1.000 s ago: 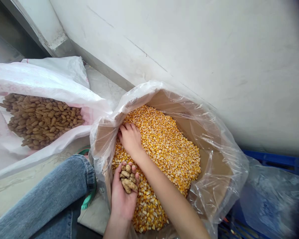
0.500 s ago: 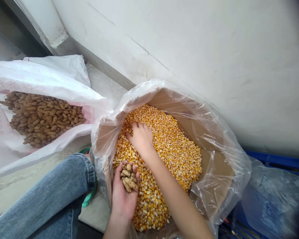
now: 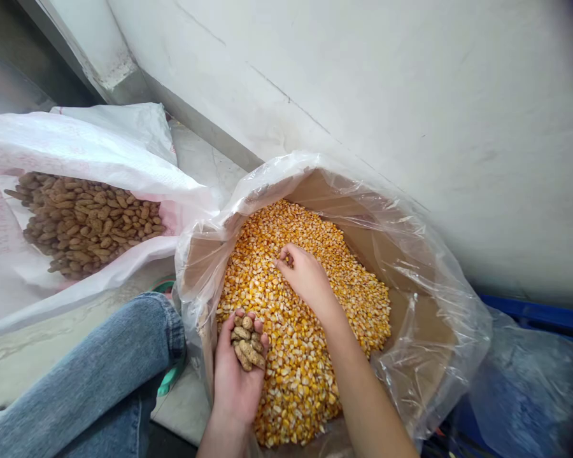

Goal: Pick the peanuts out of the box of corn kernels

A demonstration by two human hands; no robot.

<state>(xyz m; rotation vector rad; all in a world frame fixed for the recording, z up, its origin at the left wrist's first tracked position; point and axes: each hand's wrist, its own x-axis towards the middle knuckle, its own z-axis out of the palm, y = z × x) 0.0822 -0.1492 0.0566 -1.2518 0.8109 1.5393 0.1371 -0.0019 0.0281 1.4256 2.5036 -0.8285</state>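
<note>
My left hand (image 3: pixel 239 385) is cupped, palm up, around several unshelled peanuts (image 3: pixel 246 342). It rests at the near left side of a plastic-lined cardboard box, over the corn kernels (image 3: pixel 296 381). Just above the middle of the corn, my right hand (image 3: pixel 308 273) has its fingers curled into a pinch. Something small and dark shows between the fingertips, too little to name. Yellow and pale kernels are heaped in the box, and its clear plastic liner (image 3: pixel 420 267) is folded out over the rim.
To the left, an open white woven sack (image 3: pixel 124 168) holds a heap of unshelled peanuts (image 3: pixel 95 219). My jeans-clad leg (image 3: pixel 100 369) lies between sack and box. A pale wall (image 3: pixel 386 83) rises behind. On the right stands a blue crate (image 3: pixel 535 312) beside crumpled clear plastic (image 3: pixel 530 381).
My right hand has moved to the right and slightly nearer, lifting off the corn, its fingers going from spread to pinched. The left hand with the peanuts has stayed in place.
</note>
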